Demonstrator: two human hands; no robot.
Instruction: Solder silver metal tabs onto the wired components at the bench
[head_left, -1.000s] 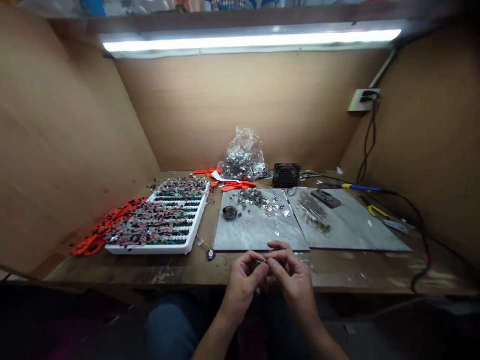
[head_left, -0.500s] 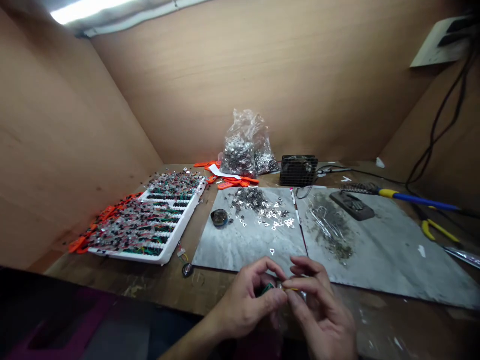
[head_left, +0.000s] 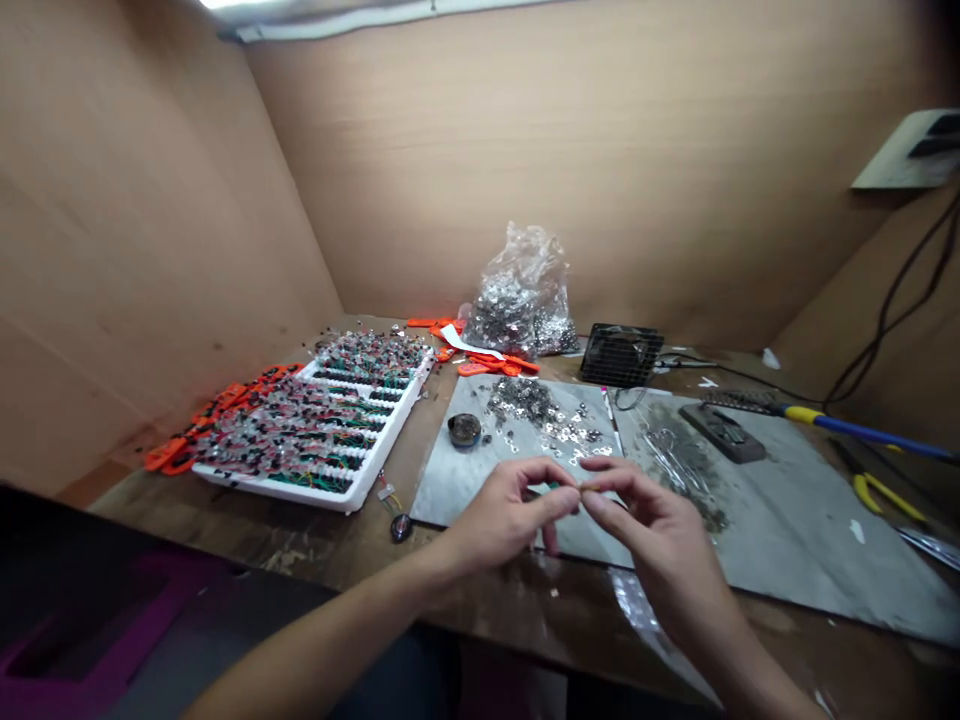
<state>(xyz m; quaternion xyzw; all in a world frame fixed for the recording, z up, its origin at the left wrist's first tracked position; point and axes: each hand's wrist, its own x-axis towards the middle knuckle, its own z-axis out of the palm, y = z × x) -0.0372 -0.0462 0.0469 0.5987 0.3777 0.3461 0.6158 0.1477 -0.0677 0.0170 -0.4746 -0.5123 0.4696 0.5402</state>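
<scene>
In the middle front, my left hand [head_left: 514,510] and my right hand [head_left: 660,515] meet fingertip to fingertip above the front edge of the grey tile. Both are closed in a pinch on a small wired part [head_left: 553,487]. A bit of green shows between the left fingers; the rest is hidden by my fingers. Below the right wrist hangs a clear plastic strip [head_left: 634,600]. Just beyond the fingers, small metal tabs [head_left: 574,430] lie scattered on the grey tile [head_left: 457,490]. A small round tin [head_left: 464,430] stands left of them.
At left is a white foam tray [head_left: 360,490] of wired parts, with orange pieces [head_left: 180,450] alongside. A plastic bag of metal tabs [head_left: 525,300], a small black fan [head_left: 621,353], a blue-handled soldering iron [head_left: 862,425], a grey stand [head_left: 724,432] and yellow-handled pliers [head_left: 885,500] lie around.
Both hands have moved up and forward, over the tile's front edge, still pinched together. The view has shifted, and the plastic strip below the right hand shows more.
</scene>
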